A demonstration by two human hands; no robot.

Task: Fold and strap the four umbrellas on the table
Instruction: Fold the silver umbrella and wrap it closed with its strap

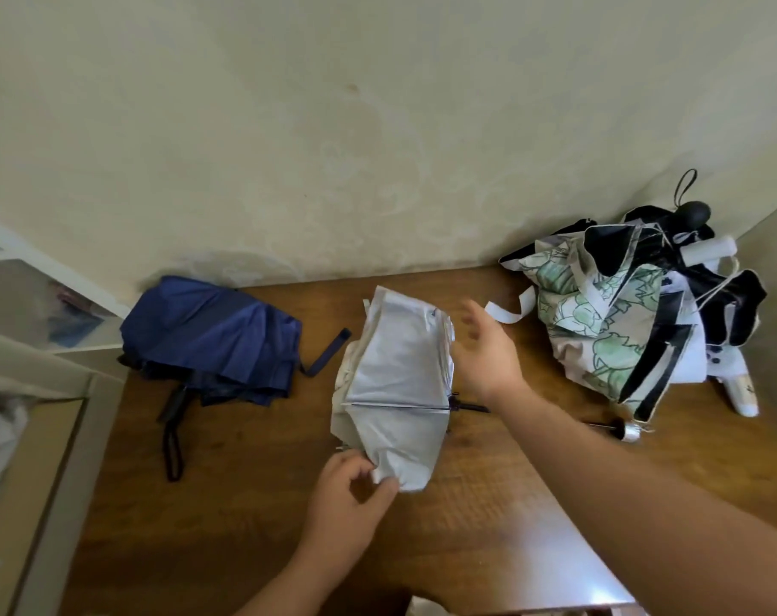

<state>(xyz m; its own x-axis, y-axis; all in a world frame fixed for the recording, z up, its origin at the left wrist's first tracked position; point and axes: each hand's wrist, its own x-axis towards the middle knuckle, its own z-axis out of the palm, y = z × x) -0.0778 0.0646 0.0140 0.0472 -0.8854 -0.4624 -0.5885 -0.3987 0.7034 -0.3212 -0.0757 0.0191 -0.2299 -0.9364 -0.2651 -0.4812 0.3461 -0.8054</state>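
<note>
- Head view, looking down on a brown wooden table (253, 504) pushed against a cream wall (333, 104).
- At the centre lies a silver-grey umbrella (395, 384), collapsed but loose, its canopy rumpled and its dark shaft tip poking out toward three o'clock.
- The left hand (346, 509), at six o'clock of that umbrella, pinches the near corner of the grey canopy between thumb and fingers.
- The right hand (488, 349), at three o'clock of the umbrella, hovers just beside the fabric with fingers spread and relaxed, holding nothing; it is slightly blurred.
- At nine o'clock lies a navy umbrella (213, 335), collapsed but unrolled, its strap hanging loose toward the grey one.
- At two o'clock, in the corner, a heap holds a leaf-print umbrella (599, 322) tangled with a black and white umbrella (728, 300); both look unstrapped.
- Judgement: the step in hand seems to be gathering the grey canopy's panels; no umbrella looks finished.
- The next move likely calls for the free hand to smooth and wrap the folds round the shaft, then find the strap, which cannot be made out here.
</note>
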